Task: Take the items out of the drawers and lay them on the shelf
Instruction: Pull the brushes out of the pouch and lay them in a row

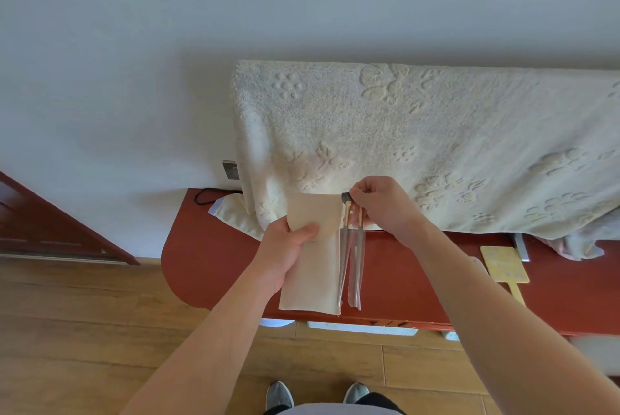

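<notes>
Cloth [315,277]: plain beige, rectangular and unmarked. It is held up above the red shelf [208,247], and its lower part hangs toward the shelf's front edge. The left hand [285,248] grips its left edge, thumb across the front and fingers behind.

Brushes [352,260]: two, with grey handles, pale metallic ferrules and a dark tip at the top, in what look like clear sleeves. They hang just beside the cloth's right edge. The right hand [382,206] pinches them near the top with curled fingers.

Behind both hands a cream towel [436,132] with raised flower patterns drapes down to the shelf.

A yellow paddle [503,263] lies on the shelf to the right; its faint markings are too blurred to read.

A wall socket [230,169] and a black cable [204,196] sit at the shelf's left rear. Below are the wood floor [100,330] and grey shoes [280,394].
</notes>
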